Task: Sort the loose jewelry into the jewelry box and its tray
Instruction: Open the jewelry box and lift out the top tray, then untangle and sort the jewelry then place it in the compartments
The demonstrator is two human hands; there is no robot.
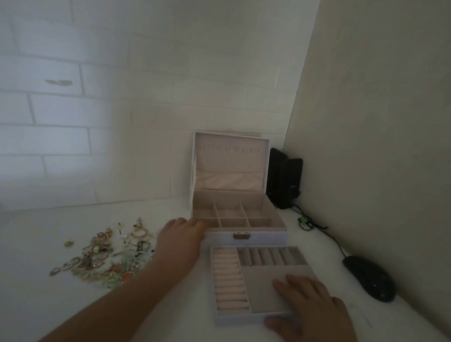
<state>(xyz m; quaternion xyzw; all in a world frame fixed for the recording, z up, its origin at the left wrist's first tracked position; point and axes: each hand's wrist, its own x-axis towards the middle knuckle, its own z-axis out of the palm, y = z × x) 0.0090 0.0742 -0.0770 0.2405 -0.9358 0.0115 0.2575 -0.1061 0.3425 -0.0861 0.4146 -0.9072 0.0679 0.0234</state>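
Right hand [315, 314] is pressing flat, fingers straight, steadying the removable tray [256, 281]; left hand [182, 239] is bracing the jewelry box [241, 222] corner (fingers relaxed, holding nothing), loose jewelry [109, 253] alongside.

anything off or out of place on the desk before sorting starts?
Nothing damaged. The loose jewelry lies in a tangled heap left of the tray, none sorted yet. The tray sits out in front of the open jewelry box, slightly skewed to it. Left hand touches the box's corner; right hand rests on the tray.
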